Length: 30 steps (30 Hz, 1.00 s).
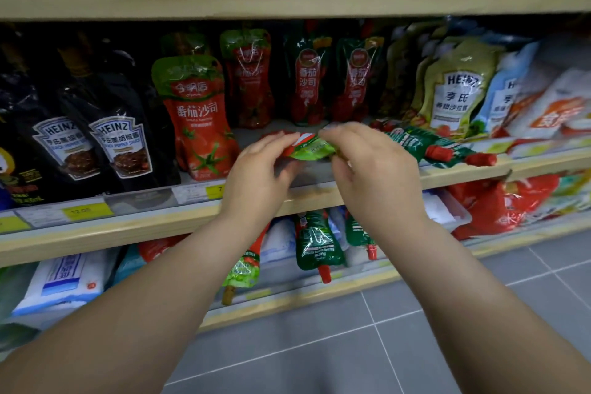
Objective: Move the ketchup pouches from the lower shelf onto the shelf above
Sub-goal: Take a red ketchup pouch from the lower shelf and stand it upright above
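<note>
A red and green ketchup pouch [308, 149] is held flat just above the upper shelf [319, 195], near its front edge. My left hand [259, 173] grips its left end and my right hand [371, 166] pinches its right end. Two dark green ketchup pouches with red caps [428, 147] lie on that shelf to the right of my right hand. Down on the lower shelf [319, 288], more pouches hang over the edge: a green one [316, 245], another partly hidden behind my right arm [356, 230], and a red and green one [246, 265].
Upright tomato sauce pouches [198, 118] stand at the back of the upper shelf, with black Heinz pepper sauce pouches [118, 134] to the left and Heinz salad dressing pouches [454, 89] to the right. White bags [67, 278] lie low left. Grey floor tiles [351, 345] are below.
</note>
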Each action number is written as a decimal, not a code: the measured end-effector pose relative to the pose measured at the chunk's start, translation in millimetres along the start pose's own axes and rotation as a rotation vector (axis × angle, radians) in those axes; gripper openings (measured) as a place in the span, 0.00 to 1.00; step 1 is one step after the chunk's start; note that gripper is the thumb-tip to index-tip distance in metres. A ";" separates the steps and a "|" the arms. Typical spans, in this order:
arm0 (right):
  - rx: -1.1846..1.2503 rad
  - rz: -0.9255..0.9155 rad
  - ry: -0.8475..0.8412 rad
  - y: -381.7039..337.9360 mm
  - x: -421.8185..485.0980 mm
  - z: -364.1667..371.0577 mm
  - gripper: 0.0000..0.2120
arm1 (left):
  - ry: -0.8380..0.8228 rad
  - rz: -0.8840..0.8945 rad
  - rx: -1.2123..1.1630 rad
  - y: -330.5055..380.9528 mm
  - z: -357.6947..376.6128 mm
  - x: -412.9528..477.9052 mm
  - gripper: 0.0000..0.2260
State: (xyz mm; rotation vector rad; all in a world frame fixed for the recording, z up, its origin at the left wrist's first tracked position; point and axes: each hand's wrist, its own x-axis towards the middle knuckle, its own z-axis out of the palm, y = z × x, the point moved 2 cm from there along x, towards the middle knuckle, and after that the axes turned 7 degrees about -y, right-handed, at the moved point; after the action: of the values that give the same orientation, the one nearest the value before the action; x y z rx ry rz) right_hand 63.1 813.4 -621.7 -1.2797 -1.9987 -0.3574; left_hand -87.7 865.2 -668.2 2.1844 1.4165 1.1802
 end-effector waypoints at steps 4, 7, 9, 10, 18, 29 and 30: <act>0.250 0.114 0.103 7.2 -4.2 5.4 0.33 | 0.036 -0.012 -0.085 3.4 -6.4 4.7 0.15; 0.370 0.202 0.040 6.7 -16.9 24.0 0.42 | 0.027 -0.126 -0.150 -1.5 -10.6 11.4 0.12; 0.392 0.212 -0.072 3.1 -18.3 38.3 0.45 | 0.026 -0.174 -0.165 -5.5 -14.0 15.3 0.11; 0.394 0.213 -0.115 0.9 -15.3 44.3 0.46 | 0.016 -0.190 -0.183 -7.2 -15.6 17.5 0.11; 0.354 0.265 -0.168 -6.0 19.3 82.0 0.45 | 0.040 -0.173 0.076 -23.9 -25.1 -0.8 0.22; 0.283 0.275 -0.195 -9.2 39.4 105.4 0.49 | 0.234 0.135 0.699 -76.1 -10.3 -58.9 0.20; 0.279 0.275 -0.201 -10.3 41.8 106.5 0.48 | 0.248 0.148 0.703 -76.7 -9.8 -58.2 0.20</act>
State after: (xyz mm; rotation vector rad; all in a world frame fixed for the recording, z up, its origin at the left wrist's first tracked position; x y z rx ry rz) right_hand -1.3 897.9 -665.3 -1.4267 -1.9172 0.1818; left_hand -154.0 850.2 -737.2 2.7033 2.0472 1.1488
